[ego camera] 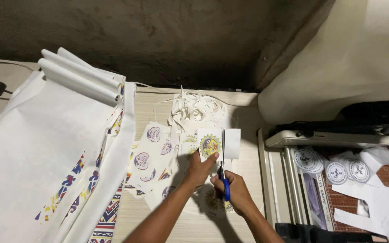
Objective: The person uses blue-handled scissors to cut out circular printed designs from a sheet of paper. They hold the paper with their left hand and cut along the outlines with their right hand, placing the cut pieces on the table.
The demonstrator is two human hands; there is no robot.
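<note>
Pinching a white paper sheet [219,143] by its lower edge, the left hand [199,170] keeps the printed round emblem [210,145] lifted off the table [248,180], so the blades have free room on both sides of the paper. The fingers of that hand are closed on the sheet, thumb on top. The right hand [235,191] is wrapped around the blue handles of the scissors [223,168], fingers through the loops, and the blades point up and away from the body, running just right of the emblem; how far apart the blades stand I cannot tell.

Under and left of the hands lies a loose spread of more printed round stickers [151,155]. Beyond them sits a heap of thin white paper trimmings [194,108]. Large white printed sheets [46,148] with rolled top edges cover the left of the table and hang over its front. To the right stands a paper cutter [320,180] carrying 3 or so round printed pieces [336,171] and white offcuts [374,198]. Nothing stands between blades and paper, though the stickers crowd the surface below.
</note>
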